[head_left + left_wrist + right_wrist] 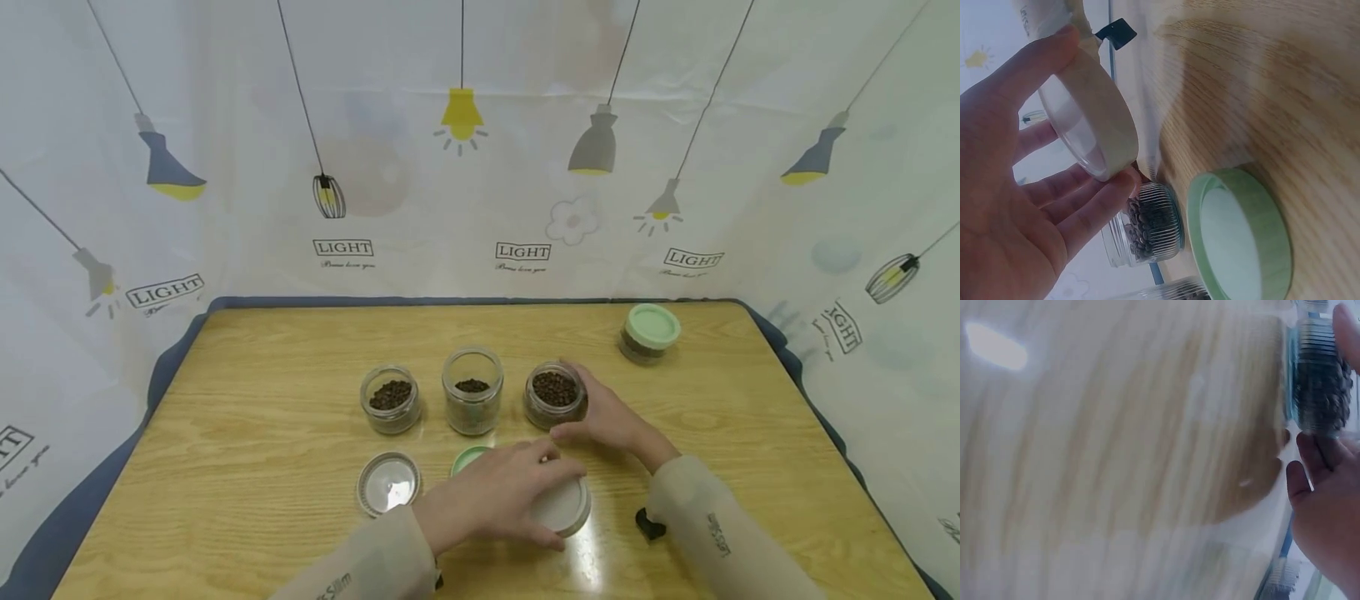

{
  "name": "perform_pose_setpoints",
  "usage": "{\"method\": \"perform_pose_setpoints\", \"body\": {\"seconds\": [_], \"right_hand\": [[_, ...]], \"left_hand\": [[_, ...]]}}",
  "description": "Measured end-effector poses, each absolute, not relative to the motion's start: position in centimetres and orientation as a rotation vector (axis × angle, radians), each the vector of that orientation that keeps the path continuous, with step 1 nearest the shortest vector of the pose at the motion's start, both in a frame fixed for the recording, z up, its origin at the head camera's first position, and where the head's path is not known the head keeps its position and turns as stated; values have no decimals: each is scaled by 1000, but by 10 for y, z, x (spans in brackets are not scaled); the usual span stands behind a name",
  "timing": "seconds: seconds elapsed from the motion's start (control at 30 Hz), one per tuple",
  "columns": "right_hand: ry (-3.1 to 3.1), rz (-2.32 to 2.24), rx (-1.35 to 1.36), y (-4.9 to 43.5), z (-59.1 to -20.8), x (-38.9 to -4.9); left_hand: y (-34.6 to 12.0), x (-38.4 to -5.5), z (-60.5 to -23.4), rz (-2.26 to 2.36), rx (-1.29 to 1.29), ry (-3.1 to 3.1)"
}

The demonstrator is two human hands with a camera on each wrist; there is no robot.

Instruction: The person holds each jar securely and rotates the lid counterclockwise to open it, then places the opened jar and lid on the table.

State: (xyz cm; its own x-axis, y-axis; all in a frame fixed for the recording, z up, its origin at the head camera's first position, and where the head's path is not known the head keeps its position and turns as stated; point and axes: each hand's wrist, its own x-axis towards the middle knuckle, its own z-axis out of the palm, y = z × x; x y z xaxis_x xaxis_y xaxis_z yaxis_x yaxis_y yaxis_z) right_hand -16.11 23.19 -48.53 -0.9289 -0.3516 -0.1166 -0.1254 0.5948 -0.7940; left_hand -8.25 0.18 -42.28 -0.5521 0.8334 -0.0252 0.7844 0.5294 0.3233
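Note:
In the head view my left hand [495, 492] grips a pale jar lid [566, 507] by its rim, above the table's front. The left wrist view shows this lid [1107, 119] tilted, thumb on one side and fingers on the other. My right hand [611, 419] holds the right-hand open glass jar [542, 413], thumb at the near side and fingers at the far side. Dark brown beans, like coffee beans, fill this jar. A green-rimmed lid [1266, 231] lies on the table, partly hidden by my left hand in the head view.
Left of the held jar stand a taller open glass jar [472, 412] and a short one [391, 421], both with dark beans. Another lid [388, 483] lies in front of them. A closed jar with a green lid [652, 326] stands at the table's back right.

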Motion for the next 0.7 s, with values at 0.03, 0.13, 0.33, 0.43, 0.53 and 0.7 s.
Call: {"method": "perform_pose_setpoints", "body": {"seconds": [0.03,0.13,0.33,0.43,0.53,0.7], "right_hand": [[2564,-1228,-391,234,-484,-160],[2571,-1197,-391,244,-479,-156],[2569,-1233,-427,267,-474,-150],[2563,-1263,-407,277,-472,-148],[2565,-1265,-373,285,-473,-145],[2580,-1274,-361,292,-473,-143]], "left_hand": [[2,-83,-424,417,1379,2590],[4,-83,-425,430,1363,2589],[7,-85,-429,491,1336,2583],[9,-86,-431,524,1336,2580],[11,-87,-432,542,1334,2568],[14,-89,-433,514,1341,2579]]}}
